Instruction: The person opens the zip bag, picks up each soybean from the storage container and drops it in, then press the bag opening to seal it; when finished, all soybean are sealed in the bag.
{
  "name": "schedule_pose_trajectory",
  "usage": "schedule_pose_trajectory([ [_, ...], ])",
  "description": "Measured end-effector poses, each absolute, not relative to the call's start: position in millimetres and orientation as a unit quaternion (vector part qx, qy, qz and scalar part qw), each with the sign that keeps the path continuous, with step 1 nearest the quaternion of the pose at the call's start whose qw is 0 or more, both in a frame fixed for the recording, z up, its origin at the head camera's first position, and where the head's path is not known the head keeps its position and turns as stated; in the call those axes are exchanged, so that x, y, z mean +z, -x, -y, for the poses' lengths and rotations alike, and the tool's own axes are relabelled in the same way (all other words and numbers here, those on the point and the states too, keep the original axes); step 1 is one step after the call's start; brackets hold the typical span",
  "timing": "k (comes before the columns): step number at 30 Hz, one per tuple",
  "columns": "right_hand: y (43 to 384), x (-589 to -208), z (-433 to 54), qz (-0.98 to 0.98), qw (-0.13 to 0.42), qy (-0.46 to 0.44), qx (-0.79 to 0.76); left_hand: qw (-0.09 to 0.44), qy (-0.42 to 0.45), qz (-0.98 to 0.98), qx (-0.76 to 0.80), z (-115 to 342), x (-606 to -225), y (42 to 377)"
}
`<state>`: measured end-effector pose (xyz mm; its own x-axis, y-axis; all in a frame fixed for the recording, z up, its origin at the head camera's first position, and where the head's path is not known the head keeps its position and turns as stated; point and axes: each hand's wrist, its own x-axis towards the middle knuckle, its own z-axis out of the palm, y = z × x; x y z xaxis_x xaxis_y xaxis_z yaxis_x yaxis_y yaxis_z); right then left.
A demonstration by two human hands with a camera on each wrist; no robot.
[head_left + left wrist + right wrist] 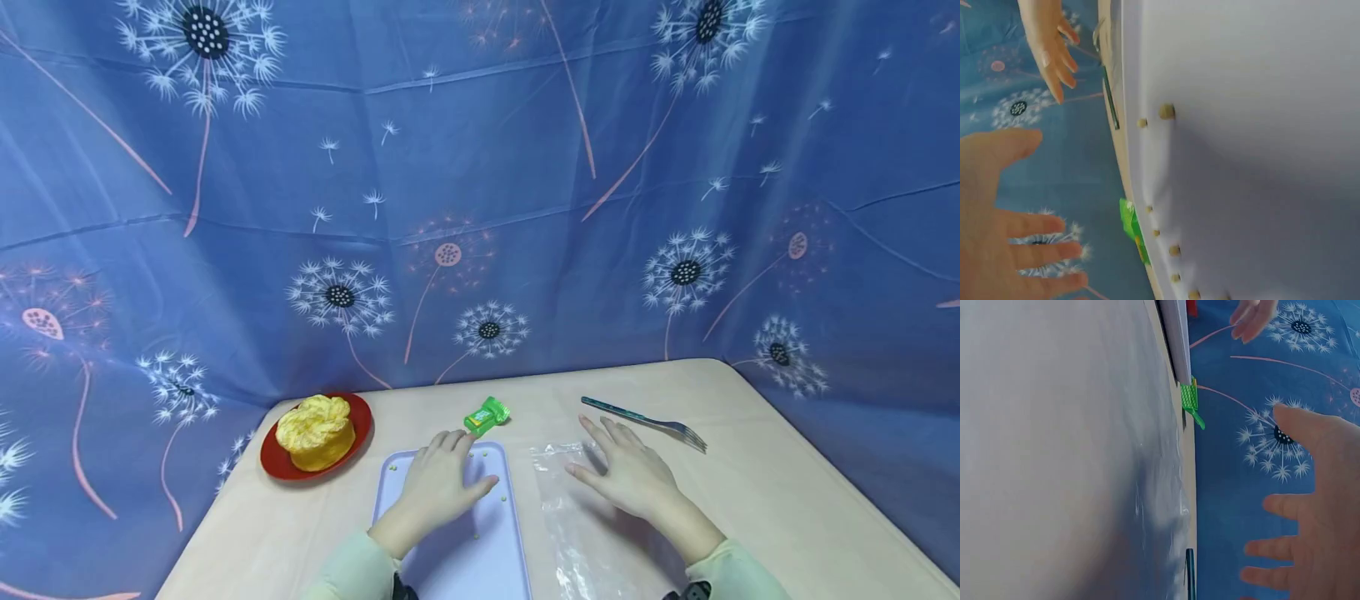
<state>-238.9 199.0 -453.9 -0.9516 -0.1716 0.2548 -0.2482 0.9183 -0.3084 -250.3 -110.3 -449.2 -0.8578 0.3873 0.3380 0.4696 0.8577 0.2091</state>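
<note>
We see the left grip point(442, 483), fingers apart and empty, hovering over the lilac tray point(495, 562) at lower centre, its side edges running down-frame; the right grip point(633, 475), also spread, hangs nearer the clear plastic bag point(573, 542) below, just right of the tray.

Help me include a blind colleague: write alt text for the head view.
A person's left hand hovers over a lavender tray and their right hand over clear plastic, neither holding anything. Beyond lie a green packet and a fork; at left, a yellow cake sits on a red plate.
</note>
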Motion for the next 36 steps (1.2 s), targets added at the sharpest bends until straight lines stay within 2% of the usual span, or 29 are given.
schedule_pose_trajectory([
  [3,242,-455,-203,0.971,0.114,-0.109,0.178,0.136,0.245,0.943,-0.180,99,-448,262],
  [9,251,-453,-219,0.953,0.074,-0.110,0.271,0.046,0.250,0.929,-0.269,78,-444,284],
  [15,265,-450,-242,0.935,0.029,-0.100,0.340,0.000,0.249,0.922,-0.295,63,-443,301],
  [28,301,-457,-273,0.943,-0.036,-0.041,0.327,-0.017,0.250,0.943,-0.217,25,-453,329],
  [36,312,-471,-270,0.936,-0.029,-0.039,0.348,-0.023,0.245,0.947,-0.205,11,-468,337],
])
